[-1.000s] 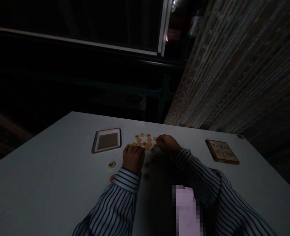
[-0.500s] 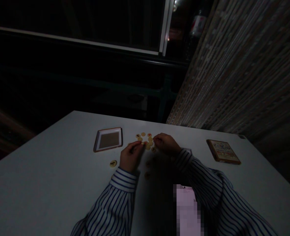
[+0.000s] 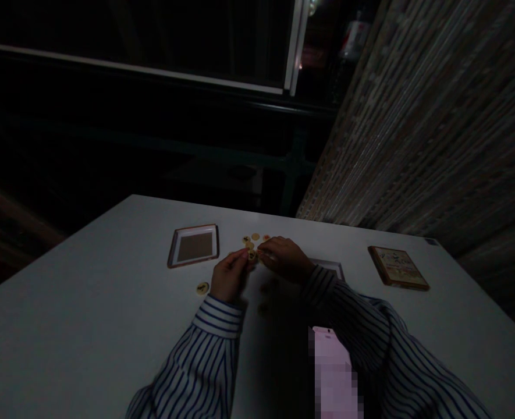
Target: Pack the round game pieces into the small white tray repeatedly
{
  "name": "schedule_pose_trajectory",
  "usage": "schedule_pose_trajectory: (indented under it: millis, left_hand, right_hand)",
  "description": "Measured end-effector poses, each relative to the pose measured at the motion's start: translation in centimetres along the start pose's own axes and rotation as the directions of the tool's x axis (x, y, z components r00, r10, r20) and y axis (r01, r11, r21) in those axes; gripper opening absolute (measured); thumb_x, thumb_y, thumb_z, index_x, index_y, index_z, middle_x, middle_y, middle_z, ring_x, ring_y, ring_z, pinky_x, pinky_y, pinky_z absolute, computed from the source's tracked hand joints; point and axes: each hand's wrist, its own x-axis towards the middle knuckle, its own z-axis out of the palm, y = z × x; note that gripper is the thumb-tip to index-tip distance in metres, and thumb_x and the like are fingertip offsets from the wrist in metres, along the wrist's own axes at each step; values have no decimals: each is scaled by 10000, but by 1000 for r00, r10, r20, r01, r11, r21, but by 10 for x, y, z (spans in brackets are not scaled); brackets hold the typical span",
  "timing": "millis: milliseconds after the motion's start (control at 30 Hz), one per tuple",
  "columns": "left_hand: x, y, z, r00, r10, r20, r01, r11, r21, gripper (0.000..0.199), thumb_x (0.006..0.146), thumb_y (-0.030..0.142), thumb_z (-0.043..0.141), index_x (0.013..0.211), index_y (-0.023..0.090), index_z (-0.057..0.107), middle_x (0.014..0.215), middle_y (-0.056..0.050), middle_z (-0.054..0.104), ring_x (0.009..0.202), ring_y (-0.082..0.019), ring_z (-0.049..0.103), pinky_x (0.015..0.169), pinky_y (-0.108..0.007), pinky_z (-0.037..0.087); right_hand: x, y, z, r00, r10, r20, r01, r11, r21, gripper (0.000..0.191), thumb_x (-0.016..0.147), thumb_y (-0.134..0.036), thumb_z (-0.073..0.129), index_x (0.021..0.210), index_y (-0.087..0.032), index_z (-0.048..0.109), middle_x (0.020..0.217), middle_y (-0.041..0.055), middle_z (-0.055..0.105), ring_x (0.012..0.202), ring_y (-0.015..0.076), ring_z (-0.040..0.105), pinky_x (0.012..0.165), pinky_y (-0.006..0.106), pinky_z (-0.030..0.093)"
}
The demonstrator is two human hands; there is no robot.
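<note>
My left hand [image 3: 228, 276] is closed in a pinch, its fingertips at the edge of a round Chinese chess piece [image 3: 252, 255] with a dark mark. From the other side, my right hand [image 3: 287, 260] pinches at the same spot, its fingers meeting the piece's right edge. Just beyond my fingers lie several more pieces, among them a black-marked piece [image 3: 246, 239], a plain-faced piece [image 3: 255, 237] and a red-marked piece [image 3: 266, 237]. A single black-marked piece [image 3: 202, 288] rests left of my left wrist. Shadowed pieces [image 3: 263, 308] lie between my forearms, their marks hard to make out.
On the white table [image 3: 109, 302], an open shallow tin tray [image 3: 216, 241] stands at the back left. Another tray [image 3: 336, 266] is partly hidden behind my right wrist. A closed decorated tin [image 3: 399, 267] lies at the right. A pink phone [image 3: 333, 366] is near my right forearm.
My right hand has moved left, closer to my left hand, and covers some pieces. The tray behind my right wrist shows more. A black-marked piece now appears between my fingertips.
</note>
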Motion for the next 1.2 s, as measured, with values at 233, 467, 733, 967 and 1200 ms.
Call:
schedule_pose_trajectory:
  millis: [233, 467, 733, 967, 1200]
  left_hand:
    - [0, 0, -1, 1000, -8, -12, 8, 1000, -26, 373, 551, 340, 708, 840, 115, 641, 775, -49, 664, 659, -130, 605, 632, -260, 498]
    - [-1, 0, 0, 999, -12, -30, 11, 999, -39, 338, 542, 342, 708, 788, 123, 629, 720, -42, 665, 645, -146, 614, 620, -273, 505]
    - [0, -1, -3, 999, 25, -34, -21, 995, 102, 347, 579, 372, 667, 817, 122, 635, 678, -40, 661, 614, -152, 612, 578, -265, 492]
    - [1, 4, -13, 921, 356, -161, -214, 804, 555, 336, 714, 397, 523, 894, 137, 635, 836, -80, 672, 780, -192, 616, 705, -313, 478]
    - [-1, 4, -16, 868, 484, -111, -238, 603, 761, 324, 757, 383, 464, 935, 170, 630, 849, -68, 671, 789, -196, 614, 710, -315, 471]
  right_hand:
    - [5, -12, 0, 998, -49, 28, 50, 998, -41, 227, 798, -327, 506, 955, -170, 551, 984, 50, 603, 929, 157, 506, 769, 272, 328]
    - [6, -15, 2, 998, -45, 44, 47, 997, -55, 218, 810, -313, 485, 953, -161, 548, 980, 64, 607, 945, 159, 511, 780, 280, 322]
    - [7, -18, 0, 997, -40, 64, 44, 997, -62, 193, 782, -295, 508, 925, -173, 555, 970, 61, 618, 943, 164, 513, 799, 291, 307]
    - [4, -9, 9, 988, 6, 154, 16, 990, -140, 203, 795, -290, 463, 921, -180, 578, 932, 56, 637, 916, 163, 516, 774, 293, 293]
    - [5, -11, 14, 966, 10, 258, 56, 967, -247, 211, 791, -275, 444, 898, -181, 601, 864, 76, 638, 891, 193, 513, 739, 328, 281]
